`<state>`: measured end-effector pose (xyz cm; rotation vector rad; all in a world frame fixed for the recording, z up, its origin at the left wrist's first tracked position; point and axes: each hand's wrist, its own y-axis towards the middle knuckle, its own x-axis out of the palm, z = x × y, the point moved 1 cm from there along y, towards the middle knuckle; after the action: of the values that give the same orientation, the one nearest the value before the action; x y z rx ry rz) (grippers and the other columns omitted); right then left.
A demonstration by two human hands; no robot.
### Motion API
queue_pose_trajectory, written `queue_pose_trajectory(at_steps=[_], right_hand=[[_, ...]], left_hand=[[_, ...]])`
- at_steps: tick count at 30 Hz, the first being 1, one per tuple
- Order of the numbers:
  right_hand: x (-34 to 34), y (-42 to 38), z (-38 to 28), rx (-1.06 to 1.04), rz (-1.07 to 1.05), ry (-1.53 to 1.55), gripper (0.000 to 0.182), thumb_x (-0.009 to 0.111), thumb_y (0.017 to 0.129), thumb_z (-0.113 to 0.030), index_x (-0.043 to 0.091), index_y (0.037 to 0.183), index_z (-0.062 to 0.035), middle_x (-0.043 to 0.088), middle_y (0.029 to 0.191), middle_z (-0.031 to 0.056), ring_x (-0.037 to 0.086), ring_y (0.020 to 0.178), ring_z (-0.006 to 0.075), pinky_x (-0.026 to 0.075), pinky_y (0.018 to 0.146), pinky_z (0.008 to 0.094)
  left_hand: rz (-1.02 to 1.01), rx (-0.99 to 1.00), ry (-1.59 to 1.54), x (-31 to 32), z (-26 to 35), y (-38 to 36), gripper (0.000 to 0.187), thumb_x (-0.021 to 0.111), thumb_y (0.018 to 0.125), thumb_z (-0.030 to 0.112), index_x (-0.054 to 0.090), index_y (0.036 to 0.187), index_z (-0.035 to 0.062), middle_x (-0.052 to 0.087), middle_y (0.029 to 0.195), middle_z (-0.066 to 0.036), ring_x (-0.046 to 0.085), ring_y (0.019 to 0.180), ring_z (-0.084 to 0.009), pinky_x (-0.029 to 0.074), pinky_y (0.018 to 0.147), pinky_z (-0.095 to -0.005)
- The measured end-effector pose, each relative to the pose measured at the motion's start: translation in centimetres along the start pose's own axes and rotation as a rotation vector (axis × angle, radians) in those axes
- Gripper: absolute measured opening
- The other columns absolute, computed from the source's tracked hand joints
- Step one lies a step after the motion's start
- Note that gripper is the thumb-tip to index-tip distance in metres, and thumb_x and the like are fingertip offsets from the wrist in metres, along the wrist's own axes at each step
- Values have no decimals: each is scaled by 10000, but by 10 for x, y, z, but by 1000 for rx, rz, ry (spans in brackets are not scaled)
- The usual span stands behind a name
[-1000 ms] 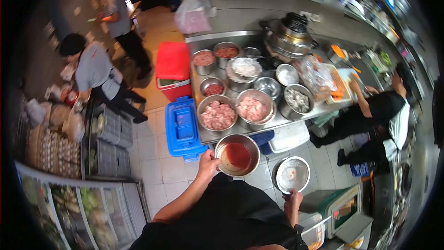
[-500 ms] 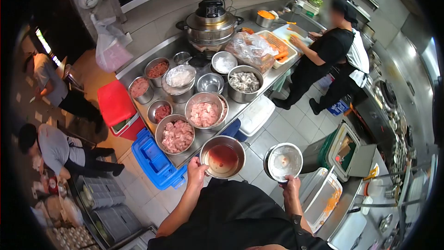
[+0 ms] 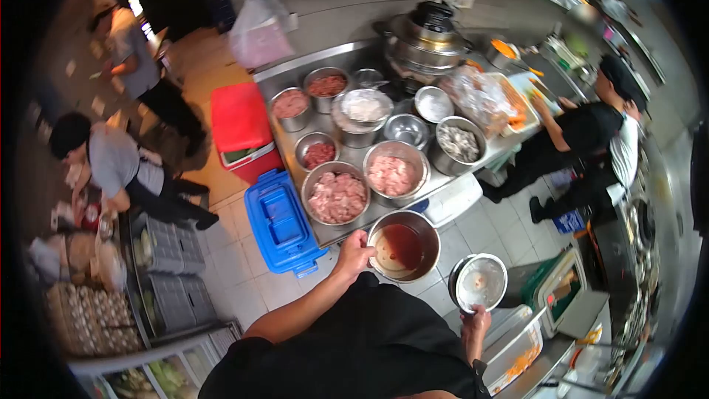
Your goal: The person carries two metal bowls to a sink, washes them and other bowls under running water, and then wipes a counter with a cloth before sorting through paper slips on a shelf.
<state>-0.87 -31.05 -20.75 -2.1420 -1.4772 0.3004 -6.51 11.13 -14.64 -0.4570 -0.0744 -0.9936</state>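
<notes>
My left hand (image 3: 356,253) grips the rim of a steel pot (image 3: 430,266) in front of my body. Reddish-brown liquid (image 3: 402,245) covers part of its bottom. Off to the right, my right hand (image 3: 476,319) is closed on the edge of small stacked metal bowls (image 3: 481,281), the top one nearly bare with a little residue in its middle. Just beyond the pot, on the steel table, stand a bowl of raw meat chunks (image 3: 337,198) and a pot of paler meat (image 3: 393,170).
More containers of minced meat (image 3: 327,84) crowd the steel table (image 3: 443,181). A blue plastic lid or tub (image 3: 279,214) and a red cooler (image 3: 240,114) flank it at left. One co-worker (image 3: 591,129) works at a cutting board; others (image 3: 122,170) are at left. A green bin (image 3: 565,281) stands right.
The view has swung left, so the table and the pots sit further right in it. Both hands keep hold of their vessels. The liquid in the pot has spread differently.
</notes>
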Motion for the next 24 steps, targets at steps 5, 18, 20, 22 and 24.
queue_pose_trajectory(at_steps=[5,18,20,22,24], right_hand=[[22,5,1,7,-61,-66,405,545,790,-39,517,1187,29,649,906,149,658,581,275,472,387,338],[53,-11,-7,12,-53,-17,346,577,793,-39,553,1132,24,653,830,116,669,569,270,519,397,355],[41,-4,-5,30,-29,21,292,588,795,-13,545,1082,19,655,824,127,664,560,277,519,394,355],[31,-8,-13,20,-1,46,269,589,805,-30,555,1068,12,649,811,121,647,567,258,505,409,356],[19,-11,-18,18,17,51,251,581,815,-28,558,1061,17,645,805,125,633,568,246,483,412,356]], left_hand=[[62,18,-14,-24,-4,-6,259,687,741,-33,487,867,72,523,744,-18,559,567,-130,495,455,-298],[122,18,-25,-40,-6,-26,250,689,738,-43,498,850,73,540,719,-25,563,554,-140,469,447,-289],[60,18,-2,-36,-13,-20,257,685,732,-44,495,858,73,549,726,-28,569,566,-132,476,443,-285],[59,1,-42,-27,-20,-12,268,683,733,-48,489,870,77,560,737,-28,572,573,-131,479,456,-279],[23,-31,-25,-12,-24,-5,271,678,734,-51,488,877,79,565,745,-30,571,571,-129,480,460,-275]])
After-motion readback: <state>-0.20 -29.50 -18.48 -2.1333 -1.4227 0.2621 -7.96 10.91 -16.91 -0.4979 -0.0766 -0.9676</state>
